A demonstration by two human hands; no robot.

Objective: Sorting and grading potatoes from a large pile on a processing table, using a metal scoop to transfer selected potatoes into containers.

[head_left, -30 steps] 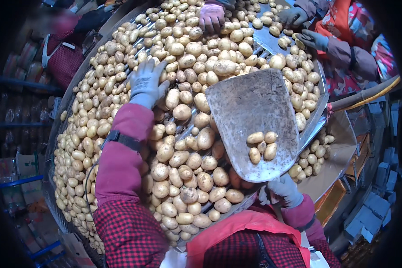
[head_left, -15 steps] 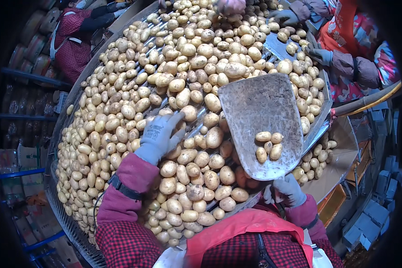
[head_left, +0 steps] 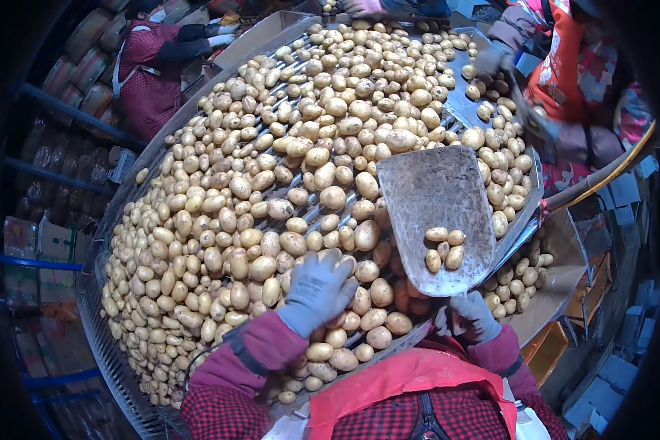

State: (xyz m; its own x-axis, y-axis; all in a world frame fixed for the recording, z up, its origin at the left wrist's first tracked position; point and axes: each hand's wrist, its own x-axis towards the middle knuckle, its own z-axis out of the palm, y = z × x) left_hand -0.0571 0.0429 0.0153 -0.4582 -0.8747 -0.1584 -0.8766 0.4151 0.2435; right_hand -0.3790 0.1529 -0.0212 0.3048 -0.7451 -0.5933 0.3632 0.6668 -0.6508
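Note:
A broad heap of pale yellow potatoes (head_left: 238, 183) covers a metal slatted sorting table. My left hand (head_left: 317, 290), in a grey glove, lies palm down over potatoes near the table's front side. Its fingers are stretched out and a little apart, and what lies under the palm is hidden. At the front right, my right hand (head_left: 475, 317), also gloved, is closed at the near end of a worn metal scoop (head_left: 436, 198), by its handle. Several small potatoes (head_left: 445, 248) rest in the scoop's lower part, and its wide edge points away from me over the heap.
An open carton (head_left: 565, 257) with potatoes stands beyond the table's right edge. A co-worker in a red apron (head_left: 561, 70) stands at the far right, one gloved hand blurred. Another person (head_left: 150, 81) is at the far left. Blue shelf rails (head_left: 40, 262) run along the left.
My left hand has come nearer to me and a little right across the potatoes. My right hand stays at the scoop. The co-worker's gloved hands at the right have moved.

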